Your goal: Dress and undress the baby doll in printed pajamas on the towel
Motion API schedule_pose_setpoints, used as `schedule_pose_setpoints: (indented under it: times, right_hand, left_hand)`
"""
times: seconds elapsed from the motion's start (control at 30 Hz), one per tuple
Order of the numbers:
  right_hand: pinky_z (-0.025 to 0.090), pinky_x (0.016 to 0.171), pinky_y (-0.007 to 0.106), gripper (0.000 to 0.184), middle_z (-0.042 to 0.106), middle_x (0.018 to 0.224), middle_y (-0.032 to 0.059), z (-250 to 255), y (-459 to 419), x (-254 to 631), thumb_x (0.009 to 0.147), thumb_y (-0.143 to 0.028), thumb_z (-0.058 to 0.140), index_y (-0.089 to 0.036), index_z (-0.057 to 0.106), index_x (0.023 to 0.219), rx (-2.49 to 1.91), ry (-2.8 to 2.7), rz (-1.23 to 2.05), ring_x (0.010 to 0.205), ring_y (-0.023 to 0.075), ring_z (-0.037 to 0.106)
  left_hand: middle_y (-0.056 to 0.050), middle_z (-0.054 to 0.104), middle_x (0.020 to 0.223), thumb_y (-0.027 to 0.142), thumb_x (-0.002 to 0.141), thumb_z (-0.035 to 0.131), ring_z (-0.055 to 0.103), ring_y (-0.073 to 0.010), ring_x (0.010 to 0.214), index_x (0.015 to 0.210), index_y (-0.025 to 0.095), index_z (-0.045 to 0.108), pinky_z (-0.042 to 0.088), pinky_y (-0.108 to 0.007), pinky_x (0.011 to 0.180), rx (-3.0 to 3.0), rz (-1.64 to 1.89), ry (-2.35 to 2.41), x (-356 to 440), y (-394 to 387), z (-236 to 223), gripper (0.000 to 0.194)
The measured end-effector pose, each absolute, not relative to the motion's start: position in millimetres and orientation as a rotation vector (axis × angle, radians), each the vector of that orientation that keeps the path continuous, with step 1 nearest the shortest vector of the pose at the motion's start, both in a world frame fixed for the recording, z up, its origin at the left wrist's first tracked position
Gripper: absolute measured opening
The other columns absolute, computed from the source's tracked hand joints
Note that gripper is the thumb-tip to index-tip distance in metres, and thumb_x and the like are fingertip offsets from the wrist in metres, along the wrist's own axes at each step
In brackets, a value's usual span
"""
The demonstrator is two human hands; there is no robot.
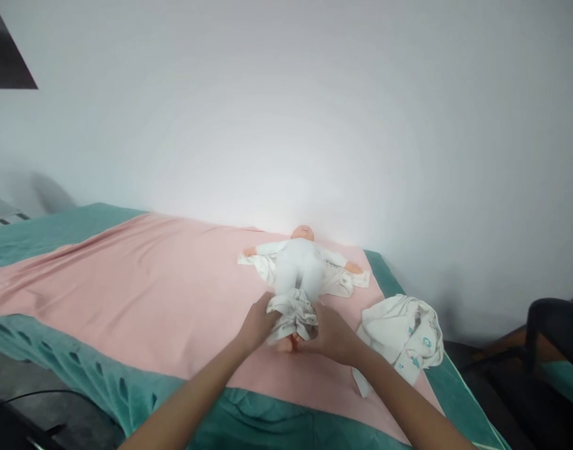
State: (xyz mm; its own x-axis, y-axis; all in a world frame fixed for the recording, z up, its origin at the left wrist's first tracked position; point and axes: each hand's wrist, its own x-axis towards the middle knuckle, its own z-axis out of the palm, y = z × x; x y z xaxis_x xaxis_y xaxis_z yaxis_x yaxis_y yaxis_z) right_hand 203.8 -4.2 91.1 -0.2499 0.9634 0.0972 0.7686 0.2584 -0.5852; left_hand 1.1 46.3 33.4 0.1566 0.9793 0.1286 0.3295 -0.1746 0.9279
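A baby doll (pixel 299 261) with a white cloth body lies on its back, head toward the wall and arms spread. Beneath its arms a white printed baby shirt (pixel 340 280) is spread out. White printed baby pants (pixel 293 307) are bunched around the doll's lower legs, with its feet showing below. My left hand (pixel 259 322) grips the pants at their left side. On the other side my right hand (pixel 332 332) is closed at the pants' right edge, near the feet. Some of my fingertips are hidden by the cloth.
A crumpled white printed cloth (pixel 405 337) lies to the right of the doll. The pink sheet (pixel 174 275) covers part of a green bedspread (pixel 249 415). A white wall (pixel 286 112) stands behind the bed, and a black chair (pixel 553 337) is at the right.
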Motion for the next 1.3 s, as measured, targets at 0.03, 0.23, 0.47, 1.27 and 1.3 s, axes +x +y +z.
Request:
schedule_pose_setpoints:
  times: [0.03,0.23,0.47,1.27,1.3]
  right_hand:
    - [0.040,0.078,0.033,0.056,0.062,0.101,0.0072,93.2,-4.9,203.2,0.058,-0.048,0.080,-0.020,0.058,0.101,-1.559,-2.115,0.586,0.095,0.0263,0.056]
    - [0.033,0.063,0.027,0.029,0.066,0.086,0.0042,101.4,-14.3,196.9,0.069,-0.038,0.070,-0.020,0.058,0.090,-1.601,-2.174,0.576,0.076,0.0208,0.058]
    - [0.031,0.057,0.025,0.012,0.063,0.072,-0.0016,130.5,-26.2,197.1,0.065,-0.021,0.066,-0.021,0.057,0.072,-1.618,-2.181,0.734,0.068,0.0174,0.055]
    - [0.032,0.057,0.028,0.050,0.046,0.065,-0.0006,389.4,39.4,162.3,0.070,-0.068,0.064,-0.021,0.052,0.060,-1.419,-2.520,0.485,0.062,0.0124,0.042]
    - [0.031,0.057,0.028,0.051,0.045,0.065,-0.0008,388.9,42.5,159.7,0.072,-0.068,0.062,-0.020,0.052,0.060,-1.391,-2.501,0.425,0.062,0.0118,0.041]
  left_hand:
    - [-0.002,0.068,0.086,0.034,0.079,0.055,0.062,-0.0205,0.082,0.093,0.019,0.060,0.047,-0.029,0.070,1.614,1.020,1.259,-0.7,38.9,37.7,0.022]
    - [-0.001,0.066,0.081,0.039,0.073,0.064,0.060,-0.0185,0.075,0.089,0.017,0.061,0.043,-0.026,0.062,1.472,0.862,1.191,-19.3,13.3,76.6,0.028]
    - [-0.003,0.072,0.100,0.039,0.069,0.069,0.063,-0.0250,0.096,0.094,0.022,0.070,0.048,-0.032,0.078,1.667,0.362,0.885,-46.1,7.9,135.4,0.030]
    - [0.001,0.042,0.060,0.049,0.069,0.071,0.045,-0.0109,0.057,0.063,0.017,0.052,0.031,-0.025,0.058,2.494,0.575,1.393,-85.8,42.9,374.0,0.038]
    - [0.002,0.040,0.060,0.052,0.072,0.068,0.041,-0.0085,0.057,0.063,0.016,0.051,0.029,-0.023,0.059,2.494,0.641,1.405,-92.2,42.0,374.7,0.041]
